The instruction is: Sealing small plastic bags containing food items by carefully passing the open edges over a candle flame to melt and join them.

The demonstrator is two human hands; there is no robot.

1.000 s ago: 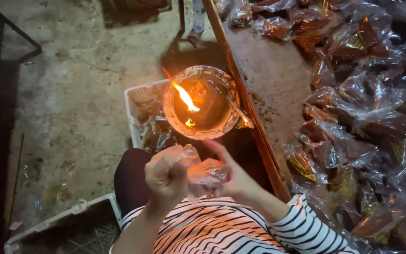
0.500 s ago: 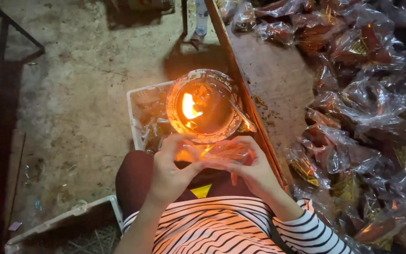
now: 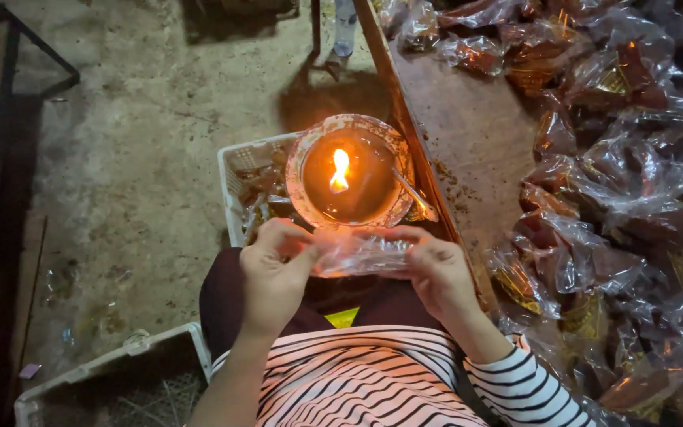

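A small clear plastic bag (image 3: 361, 253) is stretched flat between my two hands just above my lap. My left hand (image 3: 274, 273) pinches its left end and my right hand (image 3: 436, 269) grips its right end. Directly beyond the bag sits a round metal bowl lamp (image 3: 349, 170) with dark liquid and a burning flame (image 3: 340, 170) in its middle. The bag's top edge lies close to the bowl's near rim. A thin metal stick (image 3: 414, 194) rests on the bowl's right rim.
The bowl rests on a white plastic crate (image 3: 239, 186) holding packets. A wooden board (image 3: 468, 134) runs along the right, heaped with several sealed clear packets of brown goods (image 3: 618, 182). Another white crate (image 3: 112, 375) stands at lower left on the concrete floor.
My hands have gone from bunching the bag near my chest to holding it spread out flat below the bowl. The flame has shrunk and stands upright.
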